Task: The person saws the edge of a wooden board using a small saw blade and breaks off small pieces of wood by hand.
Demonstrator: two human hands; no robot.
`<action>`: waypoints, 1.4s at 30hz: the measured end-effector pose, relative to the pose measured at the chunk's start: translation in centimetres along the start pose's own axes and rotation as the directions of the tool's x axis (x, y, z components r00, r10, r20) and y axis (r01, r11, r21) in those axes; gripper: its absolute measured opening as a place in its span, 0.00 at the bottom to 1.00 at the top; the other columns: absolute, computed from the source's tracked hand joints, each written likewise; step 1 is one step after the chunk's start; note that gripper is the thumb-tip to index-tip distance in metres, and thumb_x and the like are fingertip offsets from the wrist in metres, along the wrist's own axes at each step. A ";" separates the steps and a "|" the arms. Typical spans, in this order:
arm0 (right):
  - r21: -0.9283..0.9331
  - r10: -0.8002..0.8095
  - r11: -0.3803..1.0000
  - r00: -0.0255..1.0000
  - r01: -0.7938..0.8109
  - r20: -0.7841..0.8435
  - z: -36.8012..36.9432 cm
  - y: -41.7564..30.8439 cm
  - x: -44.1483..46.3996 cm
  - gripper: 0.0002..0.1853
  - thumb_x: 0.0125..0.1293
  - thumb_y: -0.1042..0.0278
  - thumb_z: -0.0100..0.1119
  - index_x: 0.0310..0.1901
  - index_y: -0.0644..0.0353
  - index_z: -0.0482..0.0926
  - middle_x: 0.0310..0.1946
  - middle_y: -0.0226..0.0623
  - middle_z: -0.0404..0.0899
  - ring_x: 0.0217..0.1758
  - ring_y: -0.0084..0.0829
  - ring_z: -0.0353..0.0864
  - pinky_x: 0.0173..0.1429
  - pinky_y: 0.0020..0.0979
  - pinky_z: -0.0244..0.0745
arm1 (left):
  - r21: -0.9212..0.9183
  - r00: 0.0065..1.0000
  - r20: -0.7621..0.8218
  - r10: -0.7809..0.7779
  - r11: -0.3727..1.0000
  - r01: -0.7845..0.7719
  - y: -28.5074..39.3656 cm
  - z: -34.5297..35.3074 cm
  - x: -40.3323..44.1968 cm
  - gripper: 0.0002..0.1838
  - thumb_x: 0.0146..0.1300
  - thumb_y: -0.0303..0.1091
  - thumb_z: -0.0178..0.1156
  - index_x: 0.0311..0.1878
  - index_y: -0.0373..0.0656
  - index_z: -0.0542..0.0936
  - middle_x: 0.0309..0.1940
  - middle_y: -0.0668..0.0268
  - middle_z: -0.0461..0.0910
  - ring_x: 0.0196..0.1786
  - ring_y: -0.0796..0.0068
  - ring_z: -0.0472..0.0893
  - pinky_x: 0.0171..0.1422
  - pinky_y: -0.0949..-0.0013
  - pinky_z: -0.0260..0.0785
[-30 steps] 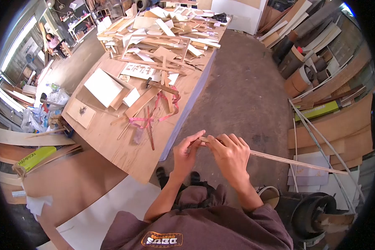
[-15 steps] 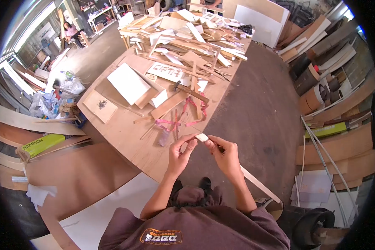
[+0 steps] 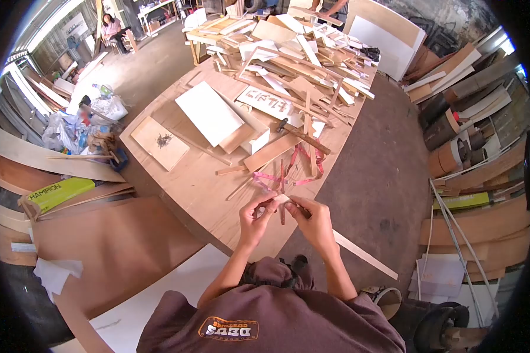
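Note:
Both of my hands pinch the near end of a long, thin wooden strip (image 3: 365, 254), which runs under my right forearm and out to the right. My left hand (image 3: 257, 219) has its fingers closed at the strip's pale tip. Close beside it, my right hand (image 3: 312, 220) grips the same end with thumb and fingers. Just beyond my hands, a pink ribbon-like strap (image 3: 303, 165) and a thin reddish stick (image 3: 282, 170) lie on the plywood table (image 3: 206, 203). A hammer (image 3: 306, 137) rests across wood pieces behind the strap.
Wood offcuts (image 3: 277, 35) are heaped on the table's far part. A board with a pile of nails (image 3: 159, 144) lies at its left. Another person (image 3: 113, 29) sits at the far left; a co-worker's arm (image 3: 335, 8) shows behind the heap. Cylinders (image 3: 444, 159) and boards line the right side.
The view has shifted, so the table appears closer to my hands. The strip's near end has turned its pale face up, and its far end has swung nearer to my body.

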State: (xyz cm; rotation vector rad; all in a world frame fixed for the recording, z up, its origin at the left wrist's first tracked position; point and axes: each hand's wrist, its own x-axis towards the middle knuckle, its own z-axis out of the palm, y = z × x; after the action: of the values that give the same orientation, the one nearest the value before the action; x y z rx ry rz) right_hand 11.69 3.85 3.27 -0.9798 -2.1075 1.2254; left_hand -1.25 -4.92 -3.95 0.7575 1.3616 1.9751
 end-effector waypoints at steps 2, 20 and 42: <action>-0.095 0.030 0.995 0.998 -0.024 0.061 0.9 0.2 0.3 0.11 0.69 0.68 0.63 0.46 0.66 0.83 0.21 0.36 0.74 0.24 0.18 0.64 0.29 0.26 0.64 | 0.023 1.000 -0.003 0.013 1.000 -0.013 -1.0 -1.5 0.5 0.16 0.66 0.32 0.66 0.55 0.34 0.82 0.39 0.66 0.84 0.42 0.82 0.80 0.48 0.76 0.72; -0.157 0.114 0.985 0.953 -0.072 0.279 1.0 -1.3 1.2 0.11 0.65 0.66 0.66 0.42 0.65 0.85 0.22 0.40 0.76 0.24 0.24 0.66 0.32 0.30 0.67 | 0.035 0.963 0.237 -0.131 0.991 0.126 -0.6 -6.5 0.5 0.19 0.71 0.35 0.61 0.60 0.36 0.78 0.39 0.70 0.82 0.40 0.84 0.76 0.47 0.76 0.70; 0.088 0.128 0.989 0.987 -0.119 -0.098 7.5 5.3 5.6 0.11 0.70 0.71 0.59 0.50 0.66 0.82 0.28 0.39 0.84 0.27 0.23 0.81 0.31 0.29 0.76 | 0.331 0.990 -0.139 0.023 0.943 0.025 -0.2 -2.9 10.4 0.17 0.75 0.39 0.55 0.52 0.33 0.79 0.25 0.74 0.72 0.25 0.87 0.63 0.28 0.76 0.55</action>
State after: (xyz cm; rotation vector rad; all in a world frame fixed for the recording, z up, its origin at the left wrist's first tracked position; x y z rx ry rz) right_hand 4.67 6.15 -4.50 -1.1261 -1.9263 1.2824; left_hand -10.11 1.23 -3.93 0.7764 1.8107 1.8486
